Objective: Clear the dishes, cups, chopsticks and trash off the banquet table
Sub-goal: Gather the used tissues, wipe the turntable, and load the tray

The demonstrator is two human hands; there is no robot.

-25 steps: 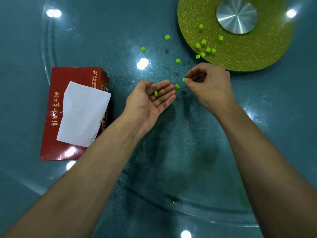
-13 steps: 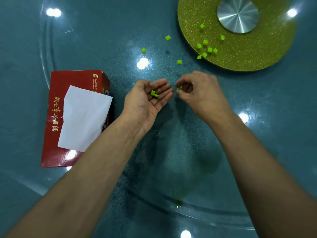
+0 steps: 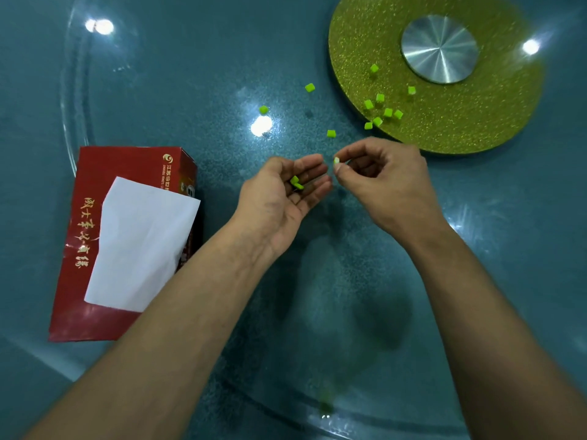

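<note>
- Left hand (image 3: 286,198): palm up, fingers loosely cupped, two green cubes (image 3: 296,182) resting on the fingers.
- Right hand (image 3: 381,179): thumb and forefinger pinch one small cube (image 3: 336,160), just beside the left fingertips.
- Loose cubes (image 3: 331,133) lie on the glass counter (image 3: 190,74) at 12 o'clock from the hands; a further cluster (image 3: 382,111) sits near the edge of the gold disc (image 3: 476,115) at 1 o'clock.
- Tissue box (image 3: 95,217): at 9 o'clock, well apart from the left hand, white tissue (image 3: 139,242) protruding.
- The counter toward 6 o'clock, between the forearms, is open glass.
</note>
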